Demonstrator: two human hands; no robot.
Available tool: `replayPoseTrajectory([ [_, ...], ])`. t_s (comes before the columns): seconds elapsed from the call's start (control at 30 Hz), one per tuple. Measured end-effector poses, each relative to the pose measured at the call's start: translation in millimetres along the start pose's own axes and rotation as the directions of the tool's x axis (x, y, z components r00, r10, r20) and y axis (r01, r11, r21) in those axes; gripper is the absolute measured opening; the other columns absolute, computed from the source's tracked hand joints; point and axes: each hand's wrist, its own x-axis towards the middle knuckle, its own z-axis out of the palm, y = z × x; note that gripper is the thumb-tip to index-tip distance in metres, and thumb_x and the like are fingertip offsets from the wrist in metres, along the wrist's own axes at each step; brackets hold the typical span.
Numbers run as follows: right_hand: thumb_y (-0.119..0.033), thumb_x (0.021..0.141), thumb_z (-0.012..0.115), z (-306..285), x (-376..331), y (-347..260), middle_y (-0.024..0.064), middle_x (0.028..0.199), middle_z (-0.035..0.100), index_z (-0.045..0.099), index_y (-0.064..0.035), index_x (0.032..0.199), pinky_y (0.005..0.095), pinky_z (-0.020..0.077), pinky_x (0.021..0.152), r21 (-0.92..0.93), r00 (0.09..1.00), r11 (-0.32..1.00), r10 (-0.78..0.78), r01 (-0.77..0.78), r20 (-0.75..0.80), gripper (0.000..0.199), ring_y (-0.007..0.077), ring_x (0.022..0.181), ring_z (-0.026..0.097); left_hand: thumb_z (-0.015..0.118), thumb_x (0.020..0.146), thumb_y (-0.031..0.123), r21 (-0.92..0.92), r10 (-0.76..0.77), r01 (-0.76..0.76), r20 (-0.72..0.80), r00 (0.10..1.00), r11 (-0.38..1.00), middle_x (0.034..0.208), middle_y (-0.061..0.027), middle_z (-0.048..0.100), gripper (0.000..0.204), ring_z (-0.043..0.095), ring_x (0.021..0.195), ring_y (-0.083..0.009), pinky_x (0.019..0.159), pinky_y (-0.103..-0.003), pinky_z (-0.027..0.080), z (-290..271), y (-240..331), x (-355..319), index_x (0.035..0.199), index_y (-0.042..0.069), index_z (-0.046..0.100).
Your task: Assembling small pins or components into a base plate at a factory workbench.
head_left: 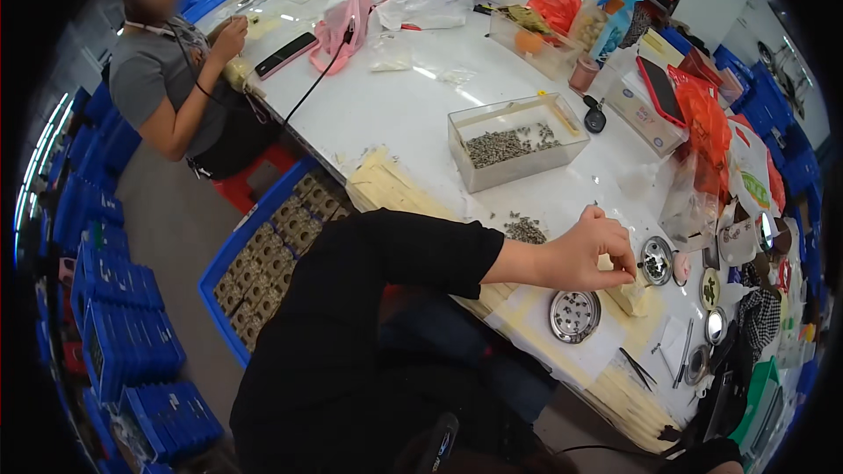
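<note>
My left hand (587,253) reaches across the table from a black sleeve. Its thumb and fingertips come together in a pinch; whatever may be between them is too small to make out. Right below the fingertips is a pale yellow, block-like thing (629,300), partly covered by the hand. A round metal dish (575,316) with several small dark pieces lies just nearer to me. Beyond the fingers sits a second round metal dish (656,261), also with small pieces. Loose small metal parts (525,229) form a pile behind my wrist. My right hand does not show.
A clear plastic box (518,177) of small metal parts stands farther back. Tweezers (638,369) lie near the front edge. A car key (594,114), bags and a red phone (660,92) crowd the right. A blue crate (230,303) adjoins the table; another person (158,61) sits at left.
</note>
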Motion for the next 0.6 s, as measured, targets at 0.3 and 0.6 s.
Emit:
replayPoseTrajectory([
  [0.3,-0.024,0.104,0.047,38.6,12.8,-21.6,0.0086,0.101,0.063,0.061,-0.0045,0.111,0.0298,0.0485,0.072,0.135,0.998,0.989,-0.057,0.052,0.034,0.025,0.0159,0.082,0.059,0.077,0.081,0.014,-0.124,-0.082,0.059,-0.185,0.979,0.991,0.074,0.0028,0.065,0.006,0.060,0.070,-0.0105,0.083,-0.031,0.038,-10.1,-10.1,7.0,0.078,0.012,0.072],
  [0.6,-0.023,0.104,0.047,58.4,16.5,-22.5,0.0070,0.101,0.065,0.063,-0.0065,0.110,0.0301,0.0486,0.074,0.159,0.997,0.987,-0.048,0.038,0.061,0.024,0.0152,0.083,0.060,0.077,0.081,0.011,-0.062,-0.036,0.025,-0.183,0.982,0.998,0.073,0.0005,0.065,0.005,0.060,0.068,-0.0112,0.076,-0.029,0.042,-9.6,-6.2,6.1,0.079,0.010,0.072],
])
